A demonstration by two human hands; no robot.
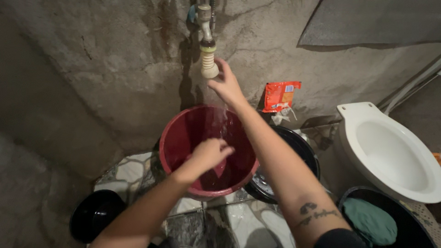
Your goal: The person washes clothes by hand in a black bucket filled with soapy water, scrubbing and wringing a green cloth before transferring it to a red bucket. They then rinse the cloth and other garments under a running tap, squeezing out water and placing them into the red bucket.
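— Head view: right hand (225,85) up at the tap (207,46), fingers loosely spread, touching its nozzle, gripping nothing firmly. Tap's long axis vertical, outlet pointing down.

— Left hand (209,154)?

— Curled over the red bucket (174,138), which stands mouth up under the tap; what it holds, cannot tell.

One package shows: a flat, crinkled orange-red plastic sachet (280,96) with yellow and white printed patches, roughly rectangular with its top edge torn open. It hangs or leans against the rough grey concrete wall (115,69), right of the tap and left of the white toilet bowl, above a scrap of pale plastic
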